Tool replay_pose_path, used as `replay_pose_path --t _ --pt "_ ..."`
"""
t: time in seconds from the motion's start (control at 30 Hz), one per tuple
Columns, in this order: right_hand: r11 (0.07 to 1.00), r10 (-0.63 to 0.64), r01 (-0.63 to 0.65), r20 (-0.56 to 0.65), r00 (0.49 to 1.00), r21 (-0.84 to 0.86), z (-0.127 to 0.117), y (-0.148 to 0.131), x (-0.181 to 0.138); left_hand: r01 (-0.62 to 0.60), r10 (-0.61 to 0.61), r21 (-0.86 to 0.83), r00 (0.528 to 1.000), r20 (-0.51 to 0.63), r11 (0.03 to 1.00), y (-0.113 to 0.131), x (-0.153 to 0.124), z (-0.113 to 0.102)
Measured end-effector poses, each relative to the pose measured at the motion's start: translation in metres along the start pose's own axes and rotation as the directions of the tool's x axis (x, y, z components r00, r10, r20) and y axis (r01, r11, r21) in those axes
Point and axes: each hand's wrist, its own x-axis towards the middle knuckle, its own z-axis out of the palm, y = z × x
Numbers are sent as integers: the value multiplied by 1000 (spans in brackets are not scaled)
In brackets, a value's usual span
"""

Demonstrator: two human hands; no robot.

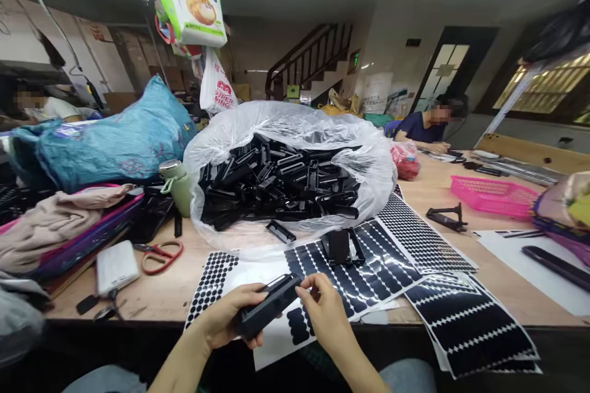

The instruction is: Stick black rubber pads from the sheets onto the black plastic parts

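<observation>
A hanging green-and-white bag [188, 0] reads "220000"; a white bag [216, 89] shows red "SUPER". Over the wooden bench [437, 190] edge, the left hand [225, 319] has its grip clenched round a black oblong plastic part [267, 307]. The right hand [327, 313] pinches the part's upper end. A dark staircase [308, 61] rises behind.

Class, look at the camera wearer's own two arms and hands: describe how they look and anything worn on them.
The left hand and right hand are bare: no gloves, and no ring shows on the fingers in view. The left forearm and right forearm are uncovered down to the picture's lower edge, with no sleeve, watch or bracelet visible.
</observation>
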Motion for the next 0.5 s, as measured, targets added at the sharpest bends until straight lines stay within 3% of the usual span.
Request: replay_pose_path --t 0.13,0.27,0.5 --pt "998 -19 20 8 1000 -61 3 3 -4 -9 10 44 999 -32 999 -1 -1 0" --pt "968 -219 219 10 976 -126 6 0 -12 -37 41 96 998 -45 995 0 -1 -1" --pt "938 -344 346 48 938 -36 -7 -15 -19 -63 61 83 998 27 995 11 -5 -4"
